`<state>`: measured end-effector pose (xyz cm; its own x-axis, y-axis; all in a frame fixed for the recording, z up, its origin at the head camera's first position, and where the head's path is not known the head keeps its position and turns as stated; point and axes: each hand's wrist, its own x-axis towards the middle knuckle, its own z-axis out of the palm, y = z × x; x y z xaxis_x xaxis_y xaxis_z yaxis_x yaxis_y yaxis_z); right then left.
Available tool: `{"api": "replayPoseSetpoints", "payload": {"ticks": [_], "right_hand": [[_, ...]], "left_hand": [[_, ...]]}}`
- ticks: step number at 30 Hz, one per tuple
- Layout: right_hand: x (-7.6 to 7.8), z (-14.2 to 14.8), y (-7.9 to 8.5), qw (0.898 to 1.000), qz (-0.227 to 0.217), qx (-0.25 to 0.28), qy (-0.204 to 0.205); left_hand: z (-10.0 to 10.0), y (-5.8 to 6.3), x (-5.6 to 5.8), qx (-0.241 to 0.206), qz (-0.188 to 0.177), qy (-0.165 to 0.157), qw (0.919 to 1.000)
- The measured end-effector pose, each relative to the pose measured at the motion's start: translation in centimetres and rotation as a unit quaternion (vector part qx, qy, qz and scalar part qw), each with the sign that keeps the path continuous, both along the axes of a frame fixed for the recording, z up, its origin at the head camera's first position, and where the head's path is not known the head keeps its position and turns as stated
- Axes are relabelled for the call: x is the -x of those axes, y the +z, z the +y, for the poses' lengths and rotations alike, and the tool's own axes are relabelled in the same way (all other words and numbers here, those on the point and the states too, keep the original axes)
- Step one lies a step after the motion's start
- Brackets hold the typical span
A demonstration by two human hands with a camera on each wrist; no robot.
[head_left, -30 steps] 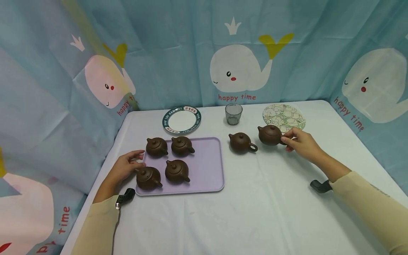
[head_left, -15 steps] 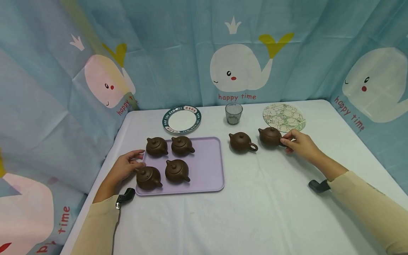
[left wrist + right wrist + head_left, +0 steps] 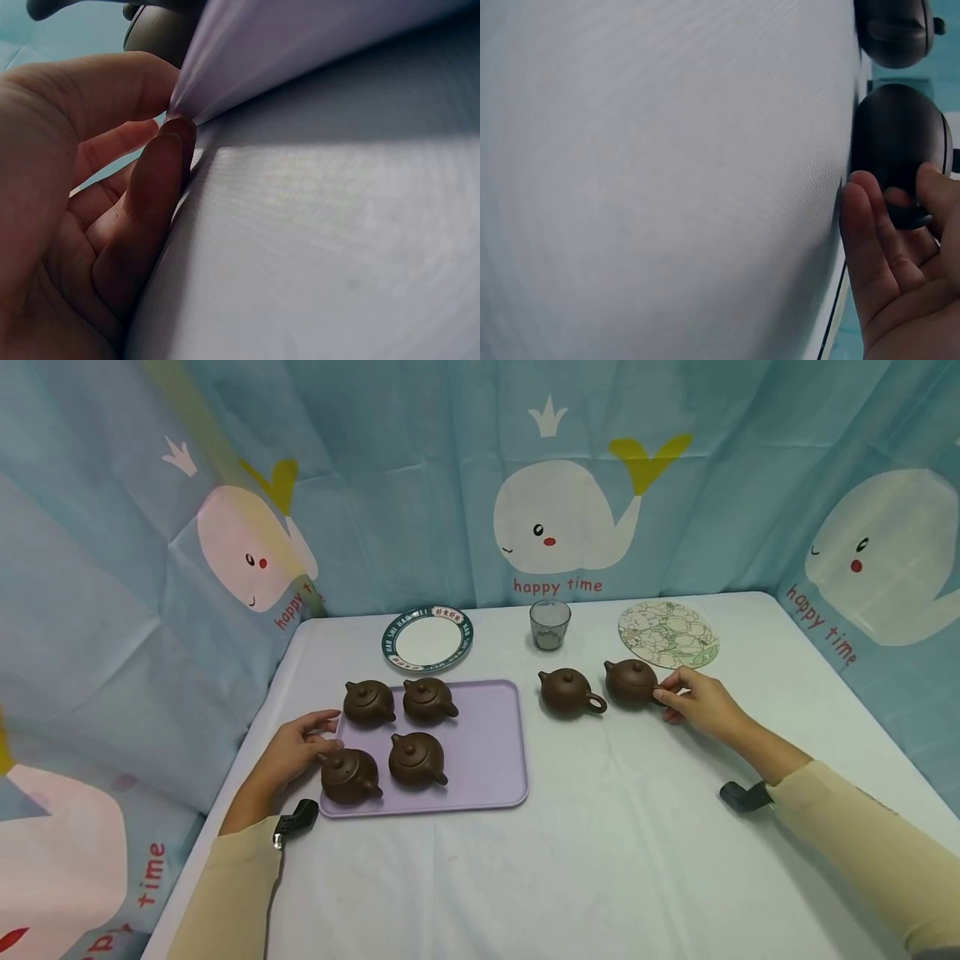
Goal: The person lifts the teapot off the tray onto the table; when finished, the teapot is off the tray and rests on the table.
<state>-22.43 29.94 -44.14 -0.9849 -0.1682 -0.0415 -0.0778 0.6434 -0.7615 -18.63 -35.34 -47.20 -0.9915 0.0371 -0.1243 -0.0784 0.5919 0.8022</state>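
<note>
My right hand (image 3: pixel 699 700) pinches the handle of a dark brown teapot (image 3: pixel 630 682), which stands upright at the right; the right wrist view shows thumb and fingers about the handle of this teapot (image 3: pixel 896 139). A second brown teapot (image 3: pixel 567 692) sits just left of it on the white cloth. At the left, my left hand (image 3: pixel 291 753) pinches the left edge of a lilac tray (image 3: pixel 487 752). In the left wrist view, thumb and finger meet at the rim of the tray (image 3: pixel 225 64). Several matching teapots (image 3: pixel 417 760) stand on the tray's left part.
Behind the tray lies a white plate with a green patterned rim (image 3: pixel 392 652). A grey glass cup (image 3: pixel 550 625) stands at the back middle, and a round floral mat (image 3: pixel 667 633) lies at the back right. A blue whale-print curtain (image 3: pixel 427 527) encloses the table.
The teapot in my right hand has come down slightly and shifted a little left, nearer the neighbouring teapot. My left hand and the tray have stayed in place.
</note>
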Motion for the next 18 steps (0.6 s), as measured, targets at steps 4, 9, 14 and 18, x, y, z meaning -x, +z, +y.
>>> {"api": "replayPoseSetpoints", "payload": {"ticks": [4, 9, 14, 18], "right_hand": [[0.1, 0.0, -0.1, 1.0, 0.004, -0.016, 0.003], [0.1, 0.0, 0.0, 1.0, 0.007, -0.026, 0.007], [0.0, 0.1, 0.4, 0.999, 0.0, -0.053, 0.009], [0.0, 0.4, 1.3, 0.996, 0.005, -0.085, 0.012]], "left_hand": [[0.0, 0.1, 0.1, 0.011, -0.005, 0.002, 0.9999], [0.0, 0.2, 0.2, 0.011, -0.006, 0.008, 0.9999], [0.0, 0.0, 0.1, 0.013, 0.0, 0.007, 0.9999], [-0.1, 0.0, 0.1, 0.017, 0.001, 0.006, 0.9998]]}}
